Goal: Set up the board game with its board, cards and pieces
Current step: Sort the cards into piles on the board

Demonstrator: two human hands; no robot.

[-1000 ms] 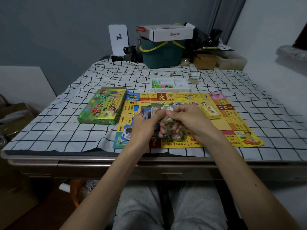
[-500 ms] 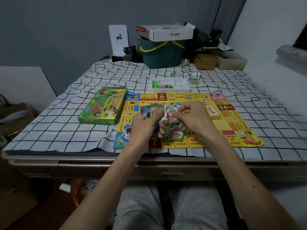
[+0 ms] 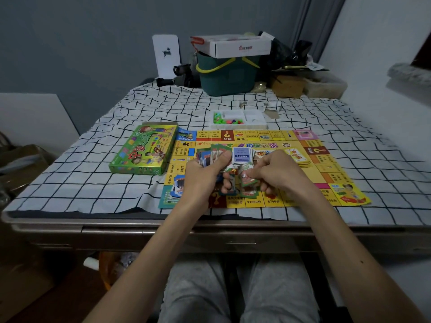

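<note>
yellow game board flat on checked cloth, near the table edge. above it, fan of cards clamped in left hand, thumb curled over the top. green-edged card pinched in curled right hand, beside the fan. blue-backed stack on board. green box left of board; white tray of pieces beyond.

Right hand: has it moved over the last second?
Yes. The right hand has drawn back slightly toward the board's near edge, pinching a card.
</note>
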